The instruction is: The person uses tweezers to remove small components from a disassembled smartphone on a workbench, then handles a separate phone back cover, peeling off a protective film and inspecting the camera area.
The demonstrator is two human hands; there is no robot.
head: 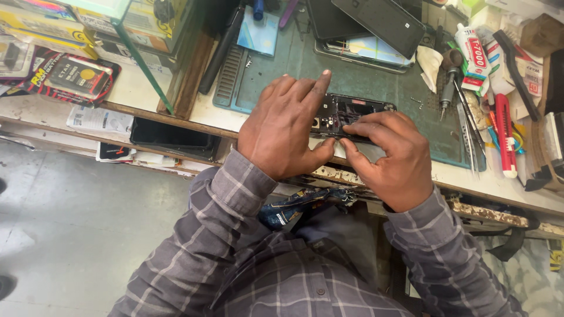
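Note:
An opened black phone body [356,110] lies on the green work mat [376,82], its inner parts showing. My left hand [286,126] grips the phone's left end, thumb under its near edge and index finger stretched over the top. My right hand [390,155] presses its fingertips on the phone's near edge at the middle, thumb close to the left thumb. The phone's left part is hidden under my left hand.
Two phone panels [376,23] lie at the back of the mat. Right of the mat are a glue tube [473,56], a screwdriver [449,85], tweezers [470,126] and a red tool [504,132]. Boxes [79,76] sit on the left of the bench [147,88].

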